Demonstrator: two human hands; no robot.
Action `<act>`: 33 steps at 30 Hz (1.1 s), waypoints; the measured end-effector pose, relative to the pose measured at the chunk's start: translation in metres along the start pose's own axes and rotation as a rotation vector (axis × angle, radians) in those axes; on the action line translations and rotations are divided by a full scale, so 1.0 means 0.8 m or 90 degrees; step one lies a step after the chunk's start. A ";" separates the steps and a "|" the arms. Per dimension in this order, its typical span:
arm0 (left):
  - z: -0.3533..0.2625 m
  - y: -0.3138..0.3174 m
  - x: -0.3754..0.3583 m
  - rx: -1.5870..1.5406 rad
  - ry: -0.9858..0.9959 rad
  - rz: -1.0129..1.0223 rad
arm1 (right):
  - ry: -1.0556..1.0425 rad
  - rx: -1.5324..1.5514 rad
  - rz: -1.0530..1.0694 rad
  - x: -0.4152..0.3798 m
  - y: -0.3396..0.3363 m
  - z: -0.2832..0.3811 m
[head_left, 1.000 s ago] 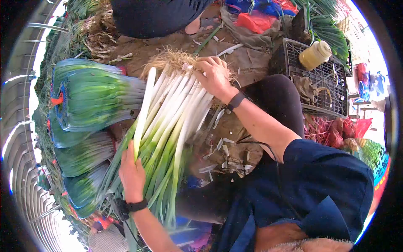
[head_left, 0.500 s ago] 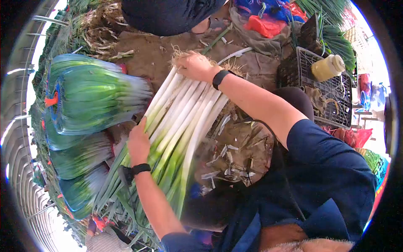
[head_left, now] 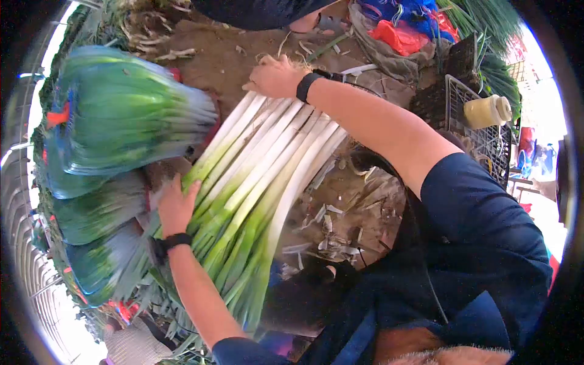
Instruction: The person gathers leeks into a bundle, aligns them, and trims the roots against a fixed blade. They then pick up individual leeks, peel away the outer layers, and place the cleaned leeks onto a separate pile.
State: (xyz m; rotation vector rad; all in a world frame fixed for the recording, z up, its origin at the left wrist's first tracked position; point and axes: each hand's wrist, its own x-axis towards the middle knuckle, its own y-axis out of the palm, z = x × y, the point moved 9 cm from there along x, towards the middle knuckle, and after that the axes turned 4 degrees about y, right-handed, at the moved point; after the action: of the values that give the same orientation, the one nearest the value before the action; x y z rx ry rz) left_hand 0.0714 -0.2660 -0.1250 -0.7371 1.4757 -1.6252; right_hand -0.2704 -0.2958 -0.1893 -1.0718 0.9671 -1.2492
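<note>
A thick sheaf of large green onions point(head_left: 261, 167), with long white stalks and green leaves, slants across the middle of the view. My right hand point(head_left: 277, 78) is closed over the root ends at the top, its fingers curled around them and partly hidden. At the left edge of the sheaf, my left hand point(head_left: 176, 207) grips the stalks where white turns to green, thumb on top. Black bands circle both wrists. Left of the sheaf lies a wrapped green onion bundle point(head_left: 128, 115) in clear blue-edged film.
More wrapped bundles point(head_left: 100, 219) are stacked below the first. A black crate point(head_left: 486, 143) with a pale yellow jar point(head_left: 486, 112) stands at the right. Peeled scraps point(head_left: 331, 228) litter the brown ground. Another person's dark clothing point(head_left: 255, 12) shows at the top.
My left hand has shifted left and its thumb has spread. My right hand remains at the root ends. The whole view has moved slightly, and the sheaf looks more fanned out.
</note>
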 end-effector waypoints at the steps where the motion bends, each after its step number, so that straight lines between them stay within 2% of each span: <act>1: -0.005 0.004 0.006 -0.020 0.007 0.027 | 0.017 -0.026 0.025 -0.001 0.002 0.000; 2: -0.007 0.006 0.008 -0.038 0.016 0.054 | 0.034 -0.050 0.047 -0.001 0.005 0.001; 3: -0.016 0.002 0.004 0.039 0.026 0.019 | 0.006 -0.092 -0.036 -0.012 -0.008 0.010; 4: -0.024 0.008 -0.002 0.030 0.023 0.034 | 0.002 -0.090 -0.018 -0.013 0.002 0.011; 6: -0.030 -0.003 -0.005 0.142 0.008 -0.062 | 0.052 -0.043 -0.095 0.000 -0.001 -0.001; 7: -0.026 -0.001 0.000 0.128 0.023 -0.086 | -0.064 -0.128 -0.213 -0.017 -0.011 0.016; 12: -0.031 -0.014 -0.010 0.153 0.011 -0.131 | -0.012 -0.050 -0.134 -0.023 -0.022 0.018; 14: -0.032 -0.018 -0.008 0.141 0.001 -0.140 | 0.056 -0.026 -0.082 -0.020 -0.021 0.006; 15: -0.032 -0.021 -0.004 0.138 -0.009 -0.152 | 0.052 -0.017 -0.134 -0.027 -0.022 0.003; 19: -0.028 -0.023 -0.006 0.097 -0.014 -0.122 | 0.064 0.001 -0.088 -0.020 -0.007 -0.002; 22: -0.025 -0.027 -0.006 0.072 -0.020 -0.118 | 0.105 0.047 -0.128 -0.022 -0.020 -0.004; 24: -0.027 -0.009 -0.010 0.061 -0.010 -0.098 | 0.131 0.076 -0.045 -0.022 0.007 -0.015; 26: -0.027 -0.020 0.000 0.047 0.014 -0.134 | 0.102 0.113 -0.077 -0.011 0.008 -0.025; 27: -0.028 -0.025 0.007 0.036 0.031 -0.125 | 0.041 0.128 -0.248 -0.012 0.007 -0.029; 28: -0.026 -0.027 0.010 0.035 0.024 -0.126 | 0.035 0.127 -0.247 -0.004 0.001 -0.040; 30: -0.038 -0.019 0.003 0.049 0.094 -0.140 | -0.209 -0.145 -0.207 -0.020 0.021 -0.001; 31: -0.041 -0.015 0.005 0.052 0.100 -0.130 | -0.082 -0.007 -0.135 -0.011 0.007 -0.008; 33: -0.035 -0.014 0.016 0.015 0.074 -0.069 | -0.152 -0.076 -0.176 -0.004 0.021 -0.014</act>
State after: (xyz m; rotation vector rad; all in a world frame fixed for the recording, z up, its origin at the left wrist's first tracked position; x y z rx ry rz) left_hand 0.0392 -0.2628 -0.1196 -0.7312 1.5182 -1.7918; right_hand -0.2774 -0.2931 -0.2084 -1.4514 0.7349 -1.2609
